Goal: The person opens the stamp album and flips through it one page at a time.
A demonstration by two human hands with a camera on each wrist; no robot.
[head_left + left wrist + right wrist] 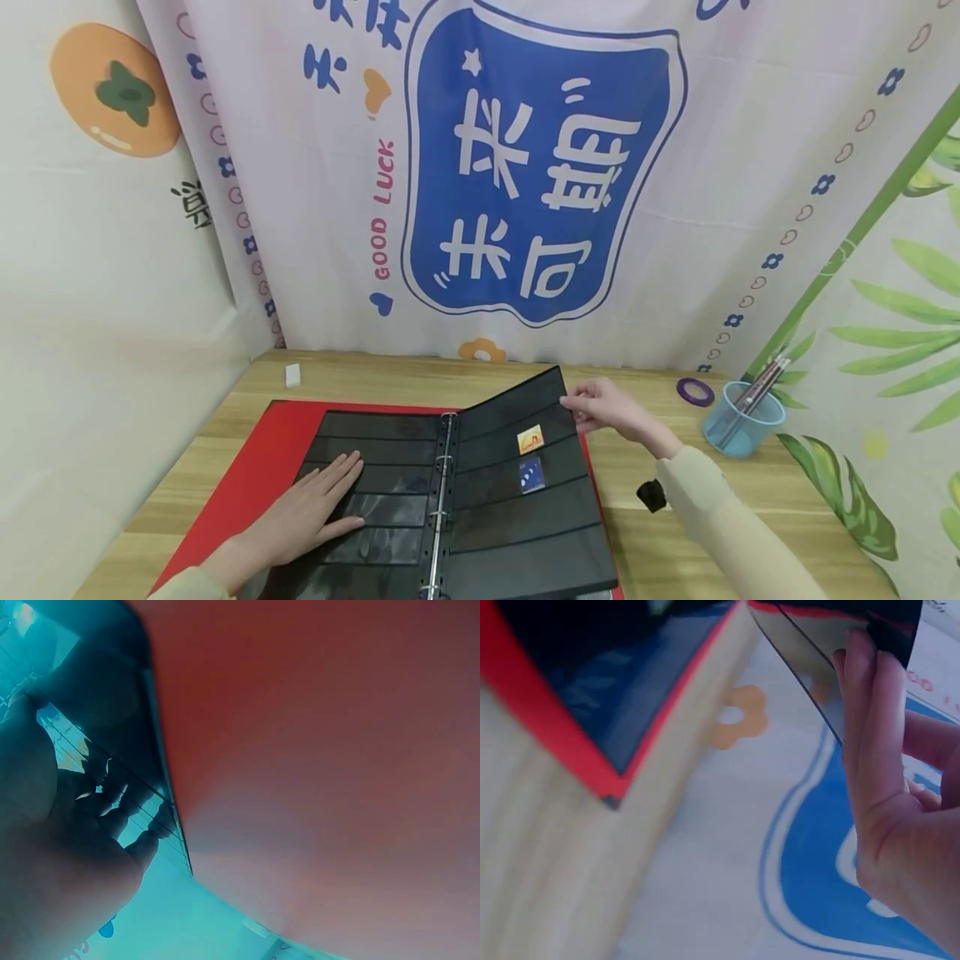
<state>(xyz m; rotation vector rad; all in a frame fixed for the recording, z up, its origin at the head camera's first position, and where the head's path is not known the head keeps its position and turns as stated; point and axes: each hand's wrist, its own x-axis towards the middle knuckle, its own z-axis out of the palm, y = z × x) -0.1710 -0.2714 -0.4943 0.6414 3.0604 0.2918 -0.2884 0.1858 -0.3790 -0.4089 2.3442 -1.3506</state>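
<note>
A red ring-binder stamp album [243,475] lies spread on the wooden table, its metal rings [438,517] running down the middle. My left hand [303,510] rests flat, fingers extended, on the black left-hand page [393,429]. At the right, my right hand [609,410] pinches the outer upper edge of a black pocket page [536,542], which is lifted and tilted off the sheets below. That page carries a small yellow-orange stamp [530,439] and, under it, a dark blue stamp [532,475]. In the right wrist view, the fingers [881,735] lie against the raised page.
A light blue mesh cup [741,429] with pens stands at the right, beside a purple ring [695,392]. Near my right forearm lies a small black object [651,496]. A white block [292,375] sits at the back left. Printed cloth [337,250] hangs behind the table.
</note>
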